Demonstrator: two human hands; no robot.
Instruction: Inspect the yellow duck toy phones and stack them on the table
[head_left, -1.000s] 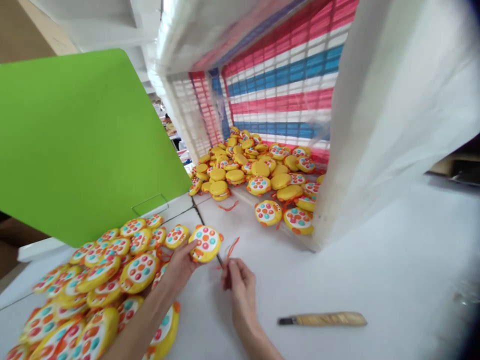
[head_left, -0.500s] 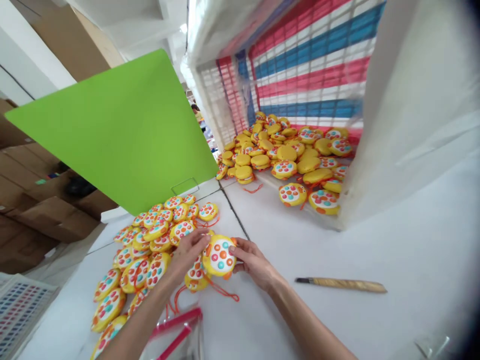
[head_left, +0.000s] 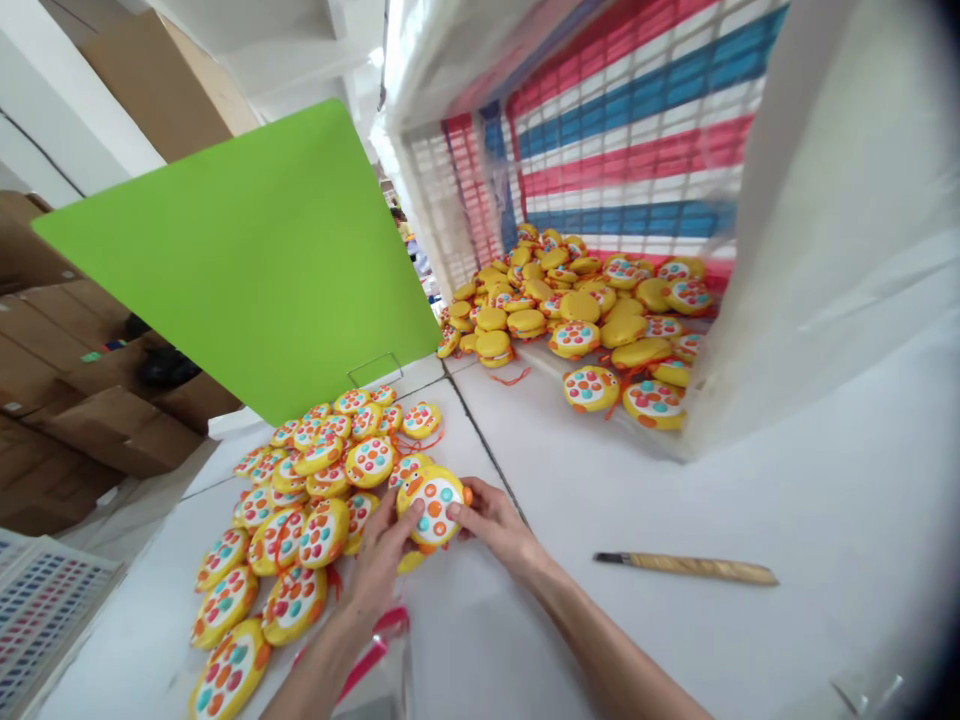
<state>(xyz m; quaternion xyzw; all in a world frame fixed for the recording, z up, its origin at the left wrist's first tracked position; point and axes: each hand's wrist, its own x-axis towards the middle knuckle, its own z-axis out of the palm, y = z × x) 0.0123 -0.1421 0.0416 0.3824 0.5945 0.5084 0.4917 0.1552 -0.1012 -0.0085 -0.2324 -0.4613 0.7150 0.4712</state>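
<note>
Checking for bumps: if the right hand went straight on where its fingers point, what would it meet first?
The right hand meets the yellow toy with colored buttons first; its fingertips touch that toy's edge.

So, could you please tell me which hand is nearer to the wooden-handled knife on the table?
Right. The right hand grips the yellow toy on the side toward the knife; the left hand is farther off, on the toy's other side.
</note>
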